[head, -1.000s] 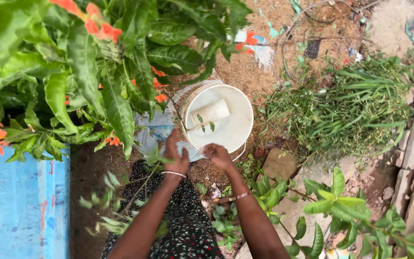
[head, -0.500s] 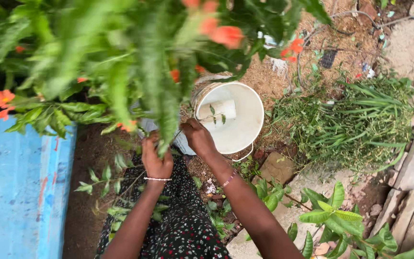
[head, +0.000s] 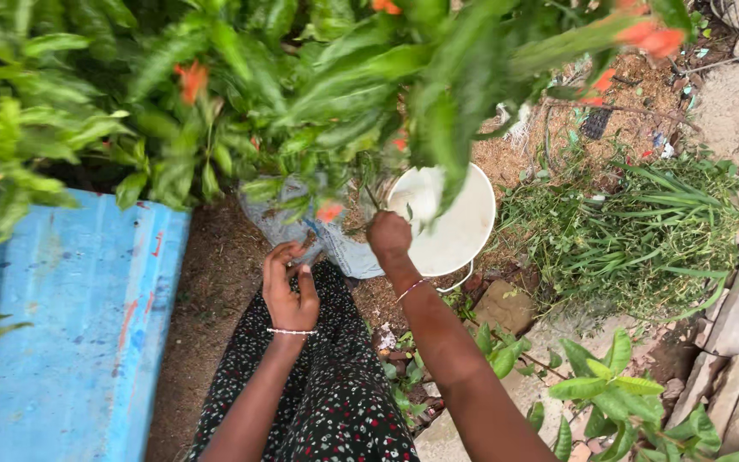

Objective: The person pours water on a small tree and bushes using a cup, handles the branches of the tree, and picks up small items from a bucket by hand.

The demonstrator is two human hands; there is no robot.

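Right hand (head: 388, 235) closed on a thin stem (head: 373, 198) at the rim of a white bucket (head: 464, 231). Left hand (head: 288, 289) loosely curled, empty, above a dark floral skirt (head: 335, 402). Orange-flowered shrub (head: 301, 85) overhead; blue panel (head: 70, 325) at left; grass (head: 635, 231) at right.

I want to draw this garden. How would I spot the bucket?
Start at the big blue metal panel on the left, then look right past the person's two hands. Beside the right hand, under the leafy orange-flowered bush, sits the round white plastic bucket, the only white round thing there.
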